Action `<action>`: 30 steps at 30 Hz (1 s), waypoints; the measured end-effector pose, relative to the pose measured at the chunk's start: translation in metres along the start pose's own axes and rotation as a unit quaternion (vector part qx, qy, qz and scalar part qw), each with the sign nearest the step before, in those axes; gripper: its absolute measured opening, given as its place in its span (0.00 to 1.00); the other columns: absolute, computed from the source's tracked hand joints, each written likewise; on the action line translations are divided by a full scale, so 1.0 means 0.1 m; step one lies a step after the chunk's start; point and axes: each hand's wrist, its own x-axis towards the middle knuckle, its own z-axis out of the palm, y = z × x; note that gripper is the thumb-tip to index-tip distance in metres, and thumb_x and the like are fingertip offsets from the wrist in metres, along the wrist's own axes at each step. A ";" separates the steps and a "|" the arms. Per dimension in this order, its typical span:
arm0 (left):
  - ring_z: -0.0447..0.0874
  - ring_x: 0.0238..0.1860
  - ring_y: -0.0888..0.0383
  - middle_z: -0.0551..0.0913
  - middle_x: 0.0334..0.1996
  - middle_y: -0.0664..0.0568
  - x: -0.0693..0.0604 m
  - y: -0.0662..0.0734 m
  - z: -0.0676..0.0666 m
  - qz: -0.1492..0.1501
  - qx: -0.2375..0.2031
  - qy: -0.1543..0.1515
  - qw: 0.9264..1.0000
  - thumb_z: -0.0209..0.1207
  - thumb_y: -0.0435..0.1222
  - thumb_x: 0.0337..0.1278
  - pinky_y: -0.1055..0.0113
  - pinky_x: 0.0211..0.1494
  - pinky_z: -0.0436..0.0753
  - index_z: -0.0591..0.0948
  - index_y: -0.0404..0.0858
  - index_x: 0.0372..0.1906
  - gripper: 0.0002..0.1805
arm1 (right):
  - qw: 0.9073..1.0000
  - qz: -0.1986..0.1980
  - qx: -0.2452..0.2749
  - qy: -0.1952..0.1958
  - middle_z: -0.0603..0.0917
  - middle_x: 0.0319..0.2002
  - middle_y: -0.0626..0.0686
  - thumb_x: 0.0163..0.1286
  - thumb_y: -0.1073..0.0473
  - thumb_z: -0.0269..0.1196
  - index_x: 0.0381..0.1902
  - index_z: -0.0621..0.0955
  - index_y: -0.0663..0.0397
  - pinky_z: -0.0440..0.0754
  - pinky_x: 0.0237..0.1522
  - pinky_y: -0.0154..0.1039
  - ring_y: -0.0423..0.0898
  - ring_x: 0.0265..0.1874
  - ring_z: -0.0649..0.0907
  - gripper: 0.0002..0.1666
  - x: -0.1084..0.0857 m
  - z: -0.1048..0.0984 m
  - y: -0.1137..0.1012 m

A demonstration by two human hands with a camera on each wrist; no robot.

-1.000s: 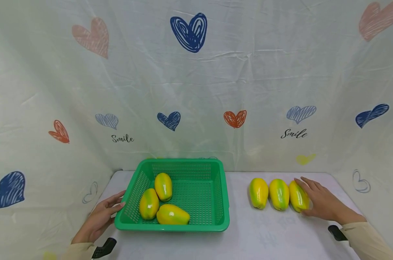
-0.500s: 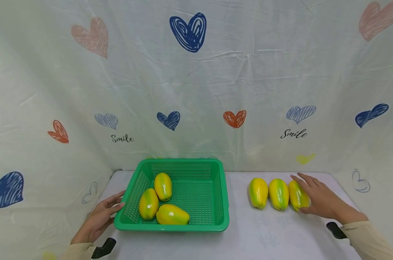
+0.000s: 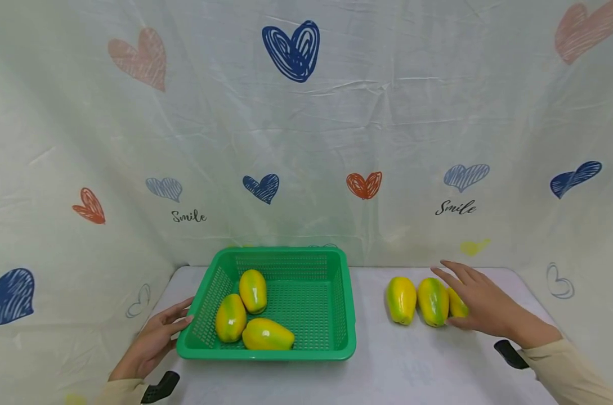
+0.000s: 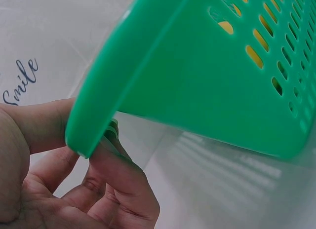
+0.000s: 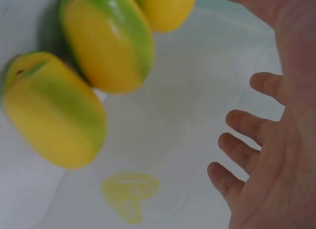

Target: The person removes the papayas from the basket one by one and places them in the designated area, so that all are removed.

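Observation:
My left hand [image 3: 151,340] pinches the left rim of a green plastic basket [image 3: 265,355]; the left wrist view has the rim [image 4: 106,86] between thumb and fingers. Inside the basket's left half lie three yellow-green papayas, a back one [image 3: 253,291], a left one [image 3: 231,318] and a front one [image 3: 268,334]. To the right, three more stand in a row: a left papaya [image 3: 401,300], a middle papaya [image 3: 433,301] and a right papaya [image 3: 456,304], partly hidden by my right hand [image 3: 493,306]. That hand hovers with spread fingers, apart from the fruit in the right wrist view.
A white-covered table [image 3: 387,365] carries everything. Behind it and at both sides hangs a pale curtain [image 3: 306,140] printed with hearts. Bare tabletop shows between the basket and the row of papayas.
My right hand has moved left and up from around the right papaya, now hovering near the middle one. The papayas, basket and left hand stay in place.

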 end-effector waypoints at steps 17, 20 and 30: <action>0.81 0.47 0.58 0.63 0.74 0.28 0.00 -0.02 0.00 0.002 -0.006 0.000 1.000 0.58 0.35 0.79 0.61 0.50 0.84 0.56 0.32 0.84 0.38 | 0.997 -0.079 0.013 0.014 0.69 0.77 0.61 0.53 0.49 0.84 0.79 0.69 0.49 0.74 0.67 0.70 0.65 0.71 0.72 0.58 0.28 -0.15 -0.57; 0.81 0.47 0.58 0.63 0.74 0.29 0.00 -0.02 0.00 -0.001 -0.007 0.004 1.000 0.58 0.35 0.79 0.61 0.50 0.84 0.57 0.32 0.83 0.37 | 0.994 -0.102 0.016 0.020 0.69 0.76 0.61 0.55 0.51 0.83 0.79 0.69 0.51 0.75 0.67 0.67 0.64 0.70 0.73 0.57 0.33 -0.14 -0.66; 0.81 0.48 0.59 0.61 0.75 0.27 0.00 -0.02 0.00 0.002 -0.004 -0.002 1.000 0.58 0.36 0.79 0.60 0.51 0.84 0.56 0.32 0.84 0.38 | 0.987 -0.160 -0.001 0.022 0.69 0.76 0.60 0.58 0.48 0.82 0.79 0.68 0.51 0.78 0.67 0.62 0.61 0.70 0.73 0.56 0.58 -0.06 -0.93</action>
